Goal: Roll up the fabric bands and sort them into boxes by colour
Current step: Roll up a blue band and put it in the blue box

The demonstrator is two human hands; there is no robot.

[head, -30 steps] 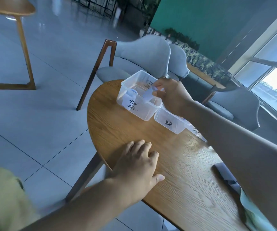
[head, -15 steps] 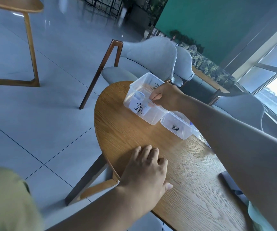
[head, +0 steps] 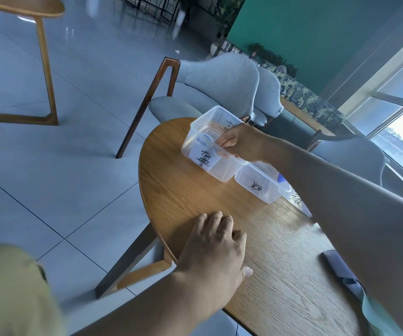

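At lower left, the left hand (head: 216, 248) lies flat, fingers relaxed, on the table (head: 171, 190). Farther right, the right hand (head: 240, 143) reaches into the first box (head: 219, 173), fingers curled beside a blue roll (head: 204, 139); whether it grips cannot be told. Best released low, so the roll stays wound.

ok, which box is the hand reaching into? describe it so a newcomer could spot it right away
Start at the round wooden table and look to its far edge, where clear plastic boxes stand in a row. The right hand is inside the leftmost box, nearest the grey chair. It stands taller than the next box, and a light blue roll lies inside.
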